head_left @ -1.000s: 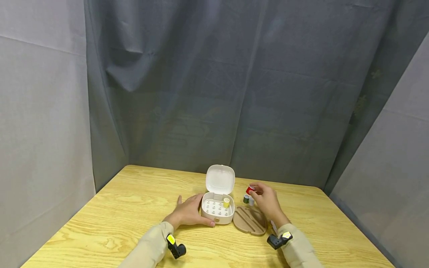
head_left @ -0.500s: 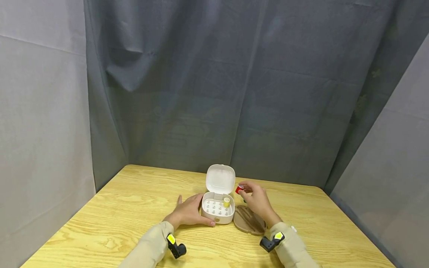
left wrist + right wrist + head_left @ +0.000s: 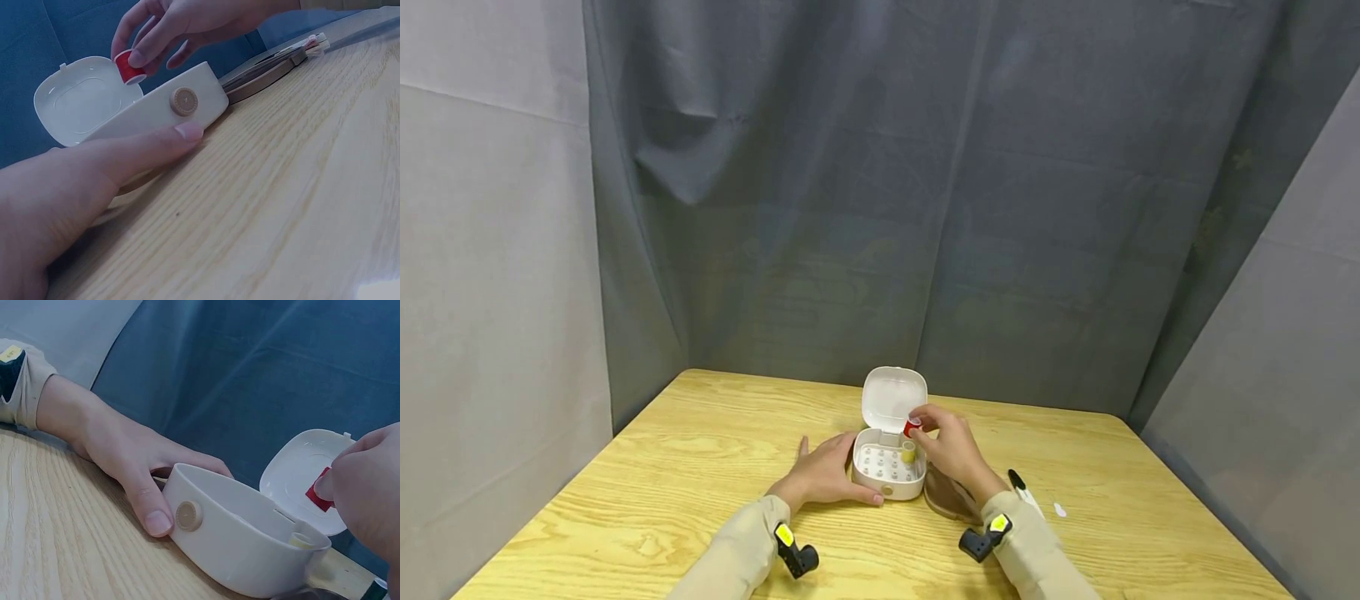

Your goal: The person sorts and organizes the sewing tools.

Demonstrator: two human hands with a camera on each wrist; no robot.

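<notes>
Pinching the small red spool (image 3: 913, 427) by its sides over the open white case (image 3: 887, 478), our right hand (image 3: 950, 443) finds it light, while our left hand (image 3: 820, 475) steadies the case, fingers straight.

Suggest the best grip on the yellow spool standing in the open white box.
Pinch the yellow spool by its top rim and round sides, from straight above. It stands upright by the right wall of the white box, so a sideways approach looks blocked. The right hand, holding the red spool, hovers just over it.
</notes>
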